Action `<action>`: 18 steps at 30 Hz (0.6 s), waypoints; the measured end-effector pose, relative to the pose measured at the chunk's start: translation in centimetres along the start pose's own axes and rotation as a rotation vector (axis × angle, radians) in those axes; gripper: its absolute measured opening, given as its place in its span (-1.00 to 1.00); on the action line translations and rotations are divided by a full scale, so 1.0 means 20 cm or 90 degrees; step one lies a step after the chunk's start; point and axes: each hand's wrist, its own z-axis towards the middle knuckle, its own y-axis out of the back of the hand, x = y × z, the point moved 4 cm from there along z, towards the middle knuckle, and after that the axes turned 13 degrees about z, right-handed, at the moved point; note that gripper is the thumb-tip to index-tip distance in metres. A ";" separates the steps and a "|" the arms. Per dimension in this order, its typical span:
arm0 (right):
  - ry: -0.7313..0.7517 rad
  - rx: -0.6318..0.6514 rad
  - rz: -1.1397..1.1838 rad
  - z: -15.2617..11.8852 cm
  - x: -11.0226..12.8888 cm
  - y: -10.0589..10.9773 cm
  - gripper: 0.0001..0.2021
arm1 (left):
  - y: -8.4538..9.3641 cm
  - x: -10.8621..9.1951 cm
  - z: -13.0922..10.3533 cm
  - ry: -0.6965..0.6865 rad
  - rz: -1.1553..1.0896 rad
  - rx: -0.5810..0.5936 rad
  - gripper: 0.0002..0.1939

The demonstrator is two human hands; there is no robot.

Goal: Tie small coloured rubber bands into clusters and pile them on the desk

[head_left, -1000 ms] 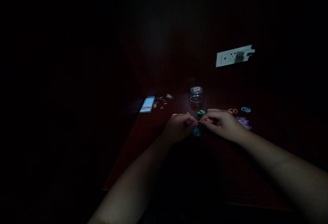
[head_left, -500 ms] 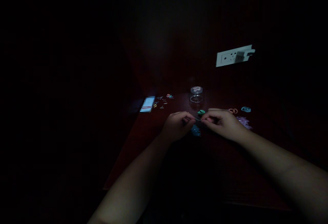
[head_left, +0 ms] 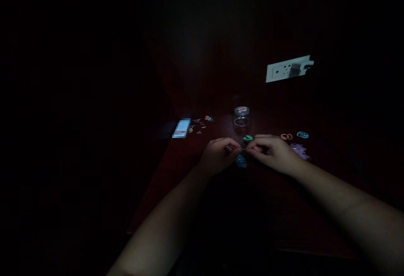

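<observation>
Over the dark red table (head_left: 176, 175), my left hand (head_left: 218, 155) pinches one end of a small thin band (head_left: 243, 149). The other end sits between the closed thumb and forefinger of my right hand (head_left: 274, 151). Little of the band shows between the fingertips, and its exact kind is too small and dim to make out. Just beyond the fingers lies a green looped band (head_left: 248, 138). A pile of small blue pieces (head_left: 241, 161) rests just below the fingertips. Beside my right wrist is a heap of purple pieces (head_left: 299, 151).
A clear lidded jar (head_left: 242, 118) stands behind the hands. Orange rings (head_left: 286, 136) and blue rings (head_left: 302, 134) lie to the right. At the left are a lit phone (head_left: 182, 128) and scattered small bits (head_left: 198, 132). A socket panel (head_left: 288, 70) is on the wall.
My right fingertips have come slightly closer to the left ones, and less of the thin band shows between them. The surrounding things stay put.
</observation>
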 end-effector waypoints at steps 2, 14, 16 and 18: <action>0.000 -0.002 -0.005 0.00 0.00 0.00 -0.84 | 0.00 0.00 0.00 -0.001 0.005 0.004 -0.92; -0.015 -0.006 -0.007 0.00 -0.01 0.00 -0.83 | 0.00 0.00 0.00 -0.006 0.007 0.015 -0.89; -0.016 -0.004 -0.010 0.00 -0.02 0.00 -0.83 | 0.00 -0.01 0.00 -0.008 0.003 0.014 -0.90; -0.018 -0.005 -0.012 0.00 -0.01 0.00 -0.83 | 0.00 -0.01 0.00 -0.013 0.001 0.012 -0.91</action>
